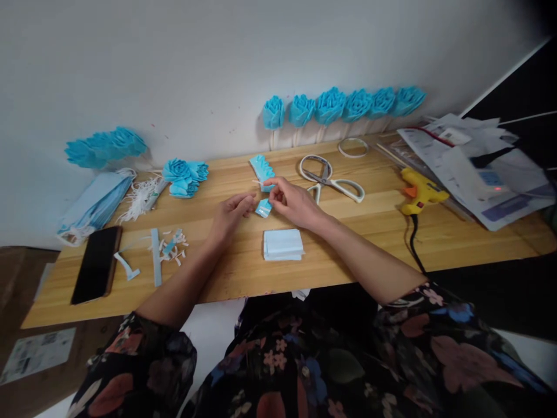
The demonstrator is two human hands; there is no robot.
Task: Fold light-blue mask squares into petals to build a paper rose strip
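A small light-blue piece of fabric (pixel 263 208) with a white strip across it hangs between my two hands. My right hand (pixel 293 202) pinches it at its right edge. My left hand (pixel 232 215) is closed just to its left, thumb and fingers together; whatever may be in them is too small to make out. Behind the right fingertips lies a row of cut blue petal pieces (pixel 261 166). Closer to me sits a stack of folded pale-blue fabric (pixel 283 244). White-handled scissors (pixel 331 179) lie open right of my right hand.
Blue fabric roses (pixel 331 105) on sticks lean on the wall, with more roses (pixel 178 171) at left. Face masks (pixel 98 197), a phone (pixel 96 264) and scraps (pixel 172 247) lie left. At right are a tape roll (pixel 353 147), yellow glue gun (pixel 421 191) with cord, and papers (pixel 500 203).
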